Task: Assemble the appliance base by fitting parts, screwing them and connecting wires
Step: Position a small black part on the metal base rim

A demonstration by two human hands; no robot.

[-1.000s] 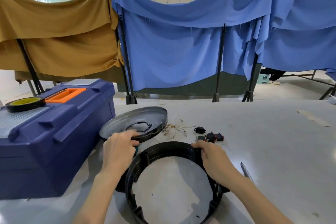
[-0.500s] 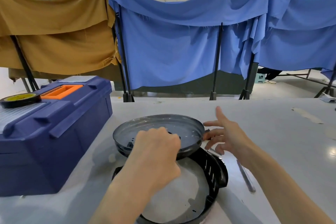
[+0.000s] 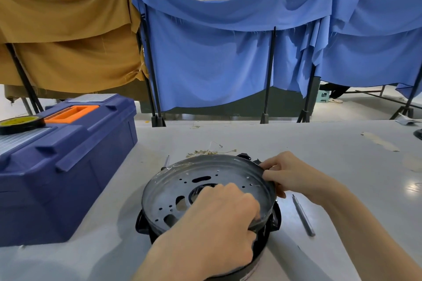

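Note:
A round grey metal pan (image 3: 182,180) with several punched holes sits on top of the black plastic base ring (image 3: 275,219) at the near middle of the table. My left hand (image 3: 219,223) grips the pan's near rim, fingers curled over the edge. At the pan's far right rim my right hand (image 3: 287,173) pinches the edge. Most of the black ring is hidden under the pan and my left hand.
A large blue toolbox (image 3: 64,159) with an orange handle stands at the left, with a tape roll (image 3: 20,123) on its lid. A thin grey screwdriver (image 3: 303,215) lies right of the base. Loose wires (image 3: 210,151) and small black parts (image 3: 244,156) lie behind the pan.
The pan was lifted from beside the toolbox, carried over the black ring and set down on it. My right hand went from open beside the pan to pinching its rim.

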